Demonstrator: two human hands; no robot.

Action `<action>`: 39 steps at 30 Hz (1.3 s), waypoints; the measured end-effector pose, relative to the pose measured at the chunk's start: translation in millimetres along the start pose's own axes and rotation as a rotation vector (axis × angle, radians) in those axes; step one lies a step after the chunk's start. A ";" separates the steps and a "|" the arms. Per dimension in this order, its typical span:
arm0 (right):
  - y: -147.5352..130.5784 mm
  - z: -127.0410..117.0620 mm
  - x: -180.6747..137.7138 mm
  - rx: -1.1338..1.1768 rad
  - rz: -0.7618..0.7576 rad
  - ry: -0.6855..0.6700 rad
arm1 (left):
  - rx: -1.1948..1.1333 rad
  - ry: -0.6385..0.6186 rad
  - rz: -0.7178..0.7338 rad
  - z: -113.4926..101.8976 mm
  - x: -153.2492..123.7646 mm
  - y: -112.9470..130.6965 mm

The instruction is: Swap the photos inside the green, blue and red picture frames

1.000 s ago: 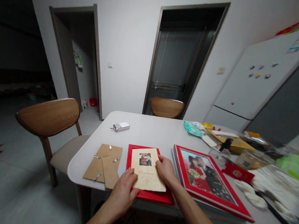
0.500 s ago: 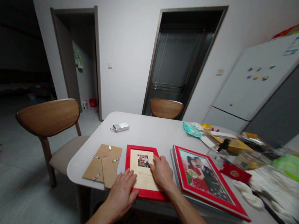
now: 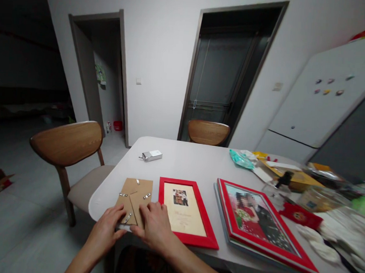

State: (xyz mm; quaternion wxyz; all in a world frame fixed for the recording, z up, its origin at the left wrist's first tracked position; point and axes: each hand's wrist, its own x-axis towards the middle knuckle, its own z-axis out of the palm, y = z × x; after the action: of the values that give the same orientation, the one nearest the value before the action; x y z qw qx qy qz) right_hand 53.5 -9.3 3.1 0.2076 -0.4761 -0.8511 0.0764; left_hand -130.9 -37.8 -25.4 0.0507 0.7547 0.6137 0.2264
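Observation:
Both hands are at the near edge of a brown picture-frame backing board (image 3: 138, 195) with metal clips and a stand flap. My left hand (image 3: 106, 226) grips its near left corner, fingers on top and thumb at the edge. At the near right corner, my right hand (image 3: 156, 229) is closed the same way. Just right of the board lies a red picture frame (image 3: 206, 222), with a cream sheet (image 3: 183, 219) bearing a small photo inside it. Farther right, a larger red-bordered framed picture (image 3: 258, 219) rests on top of other flat pieces.
A small silver-white box-like device (image 3: 152, 155) sits toward the far left of the white table (image 3: 190, 157). A teal packet (image 3: 242, 160), a red envelope (image 3: 301, 216), a clear container (image 3: 314, 198) and white cloths crowd the right side. Wooden chairs (image 3: 67, 144) stand around.
Both hands have left the red picture frame and moved left onto the backing board, taking hold of its near edge. The view has shifted slightly left.

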 end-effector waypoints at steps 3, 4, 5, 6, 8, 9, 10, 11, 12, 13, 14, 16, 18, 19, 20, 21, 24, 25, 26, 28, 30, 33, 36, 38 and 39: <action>-4.4 6.4 7.2 0.044 0.041 -0.002 | -0.049 0.117 0.057 2.6 -0.5 -7.5; -3.2 4.7 8.1 0.096 0.047 0.008 | -0.054 0.155 0.068 2.2 -0.1 -8.2; -1.2 0.8 7.8 0.157 0.048 0.028 | -0.057 0.193 0.081 1.1 0.5 -7.3; 1.6 -5.1 6.2 0.217 0.045 0.058 | -0.060 0.229 0.099 -0.5 1.5 -4.4; 9.6 -21.1 -1.3 0.305 0.037 0.124 | -0.072 0.282 0.155 -4.0 4.4 8.0; 15.2 -30.1 -7.0 0.331 0.036 0.147 | -0.083 0.295 0.185 -5.0 6.4 17.4; 21.9 -38.8 -13.6 0.345 0.040 0.161 | -0.095 0.294 0.220 -5.0 9.0 28.4; 29.7 -46.8 -20.8 0.352 0.052 0.166 | -0.110 0.284 0.247 -3.8 11.9 40.5; 38.5 -53.6 -28.3 0.353 0.070 0.167 | -0.126 0.262 0.270 -1.2 15.0 53.2; 48.0 -59.0 -35.7 0.346 0.094 0.162 | -0.139 0.230 0.289 2.7 18.4 65.8; 57.7 -62.9 -42.8 0.330 0.121 0.155 | -0.149 0.195 0.296 7.5 21.7 77.8; 76.3 -66.8 -54.7 0.282 0.173 0.141 | -0.157 0.118 0.297 18.8 27.7 98.4; 91.5 -66.9 -62.3 0.233 0.205 0.131 | -0.164 0.063 0.290 29.6 32.7 112.5; 97.5 -66.1 -64.4 0.215 0.212 0.128 | -0.168 0.044 0.287 34.1 34.8 117.0; 102.3 -64.8 -65.4 0.200 0.215 0.126 | -0.170 0.030 0.284 37.9 36.9 120.0; 106.0 -63.2 -65.6 0.189 0.217 0.127 | -0.170 0.020 0.279 40.9 38.8 121.6; 112.4 -57.1 -64.2 0.149 0.213 0.141 | -0.169 -0.010 0.269 45.4 43.9 122.2; 113.3 -54.8 -64.1 0.134 0.212 0.148 | -0.171 -0.019 0.270 45.7 44.9 121.9; 114.0 -52.6 -64.4 0.119 0.211 0.153 | -0.172 -0.029 0.273 45.5 45.3 121.7; 114.5 -48.4 -66.2 0.089 0.212 0.157 | -0.168 -0.054 0.283 44.3 44.1 121.7; 114.5 -45.4 -68.3 0.053 0.211 0.156 | -0.159 -0.079 0.287 43.1 40.6 121.9; 114.0 -43.4 -68.9 0.006 0.221 0.150 | -0.148 -0.114 0.287 42.5 34.5 121.6; 113.9 -43.6 -67.2 -0.007 0.228 0.136 | -0.143 -0.132 0.296 42.9 31.3 120.4; 114.4 -44.8 -66.4 -0.009 0.204 0.133 | -0.148 -0.135 0.304 43.0 30.7 119.5; 114.8 -45.9 -65.7 -0.012 0.189 0.133 | -0.151 -0.135 0.307 43.0 30.6 119.0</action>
State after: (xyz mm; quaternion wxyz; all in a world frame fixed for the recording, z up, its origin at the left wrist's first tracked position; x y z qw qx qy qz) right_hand 192.7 -6.3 -11.6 0.2525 -0.5597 -0.7871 0.0587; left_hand -1.6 -28.8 -13.0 0.1133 0.8469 0.4679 0.2258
